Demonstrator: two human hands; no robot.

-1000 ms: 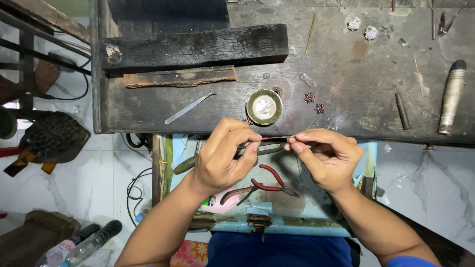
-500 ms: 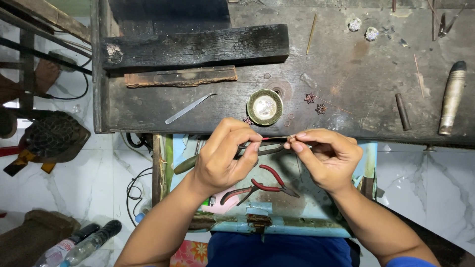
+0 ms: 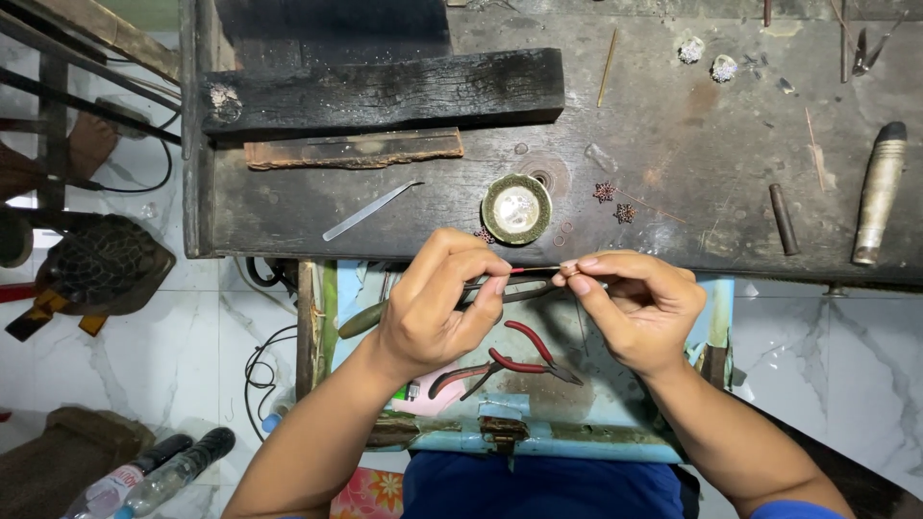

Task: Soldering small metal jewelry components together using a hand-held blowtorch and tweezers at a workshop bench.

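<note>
My left hand (image 3: 437, 303) grips a pair of pliers with green handles (image 3: 363, 318), its dark jaws (image 3: 529, 288) pointing right. My right hand (image 3: 639, 306) pinches a small copper-coloured ring (image 3: 567, 272) and a thin wire at the jaw tips. Both hands hover just in front of the dark worn workbench (image 3: 673, 144), above an open light-blue drawer (image 3: 538, 437). In the drawer, under my hands, lies a pair of red-handled pliers (image 3: 505, 360).
On the bench: a round brass dish (image 3: 516, 208), a flat metal strip (image 3: 370, 210), a charred wood block (image 3: 385, 91), small star-shaped ornaments (image 3: 613, 202), a dark rod (image 3: 784, 219), a tool handle (image 3: 880, 192). Bottles (image 3: 159, 476) and a woven basket (image 3: 96, 264) stand on the marble floor at left.
</note>
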